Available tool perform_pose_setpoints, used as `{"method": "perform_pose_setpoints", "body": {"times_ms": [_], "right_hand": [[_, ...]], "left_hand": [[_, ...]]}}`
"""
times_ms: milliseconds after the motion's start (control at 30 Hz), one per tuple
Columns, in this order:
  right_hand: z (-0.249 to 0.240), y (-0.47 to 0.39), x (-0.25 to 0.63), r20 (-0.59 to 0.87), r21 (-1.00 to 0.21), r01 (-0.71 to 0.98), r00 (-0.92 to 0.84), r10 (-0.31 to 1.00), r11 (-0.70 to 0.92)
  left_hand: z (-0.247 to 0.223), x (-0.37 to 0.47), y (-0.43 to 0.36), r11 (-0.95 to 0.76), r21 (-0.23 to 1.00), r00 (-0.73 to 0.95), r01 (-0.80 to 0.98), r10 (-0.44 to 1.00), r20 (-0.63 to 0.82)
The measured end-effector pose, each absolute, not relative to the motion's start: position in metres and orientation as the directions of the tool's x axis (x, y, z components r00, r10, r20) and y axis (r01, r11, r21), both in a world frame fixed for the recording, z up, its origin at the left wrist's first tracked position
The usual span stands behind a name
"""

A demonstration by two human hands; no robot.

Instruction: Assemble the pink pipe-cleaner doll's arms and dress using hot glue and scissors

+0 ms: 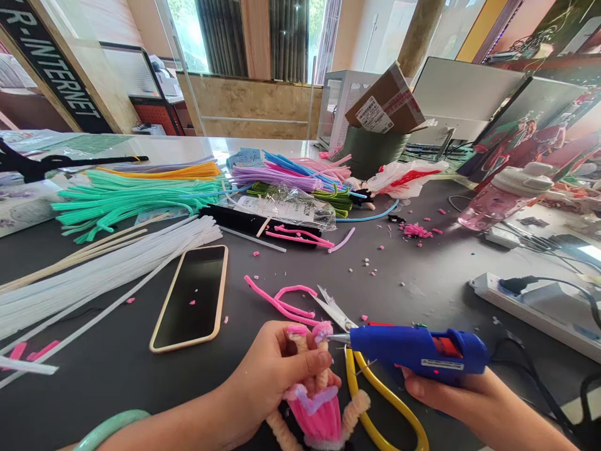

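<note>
My left hand (286,369) is closed around the legs of a small pipe-cleaner doll (317,416), which is held upside down. The doll has beige limbs, a pink body with lilac trim, and pink feet at the top. In my right hand (446,394) is a blue glue gun (413,351); its metal nozzle points left and meets one pink foot, or sits right beside it. My right fingers are partly hidden behind the glue gun. Beneath the nozzle lie scissors (382,394) with yellow handles, their blades beside bent pink pipe cleaners (282,300).
A phone (190,297) lies left of my hands, near bundles of white (141,269) and green pipe cleaners (136,197). Purple pipe cleaners (277,178) lie farther back. At right are a power strip (530,313), a pink bottle (502,197) and cables; pink scraps (417,231) dot the table.
</note>
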State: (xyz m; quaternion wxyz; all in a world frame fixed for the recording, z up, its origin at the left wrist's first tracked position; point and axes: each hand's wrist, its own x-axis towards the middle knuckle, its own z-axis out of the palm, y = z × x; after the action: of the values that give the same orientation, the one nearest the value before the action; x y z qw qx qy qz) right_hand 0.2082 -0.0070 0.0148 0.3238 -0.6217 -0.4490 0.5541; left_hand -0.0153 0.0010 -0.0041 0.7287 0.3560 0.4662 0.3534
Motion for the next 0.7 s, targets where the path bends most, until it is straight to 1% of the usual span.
{"method": "perform_pose_setpoints", "body": {"times_ms": [200, 400, 533, 633, 700], "right_hand": [[0.0165, -0.0043, 0.2086, -0.410, -0.897, 0.195, -0.030, 0.912, -0.397], [0.0145, -0.0025, 0.2087, -0.370, -0.917, 0.185, -0.060, 0.927, -0.354], [0.0128, -0.0071, 0.2097, -0.390, -0.909, 0.180, -0.058, 0.919, -0.375], [0.0104, -0.0096, 0.2101, -0.371, -0.921, 0.154, -0.057, 0.927, -0.359], [0.0083, -0.0083, 0.2109, -0.359, -0.924, 0.171, -0.084, 0.929, -0.342]], "left_hand": [[-0.0018, -0.0152, -0.0001, 0.515, 0.836, 0.315, -0.187, 0.838, -0.446], [-0.0025, -0.0141, 0.0007, 0.523, 0.827, 0.316, -0.206, 0.835, -0.450], [-0.0045, -0.0139, 0.0012, 0.502, 0.840, 0.306, -0.205, 0.848, -0.433], [-0.0049, -0.0140, 0.0012, 0.490, 0.846, 0.312, -0.210, 0.854, -0.417], [-0.0049, -0.0140, 0.0010, 0.492, 0.843, 0.325, -0.217, 0.851, -0.413]]}}
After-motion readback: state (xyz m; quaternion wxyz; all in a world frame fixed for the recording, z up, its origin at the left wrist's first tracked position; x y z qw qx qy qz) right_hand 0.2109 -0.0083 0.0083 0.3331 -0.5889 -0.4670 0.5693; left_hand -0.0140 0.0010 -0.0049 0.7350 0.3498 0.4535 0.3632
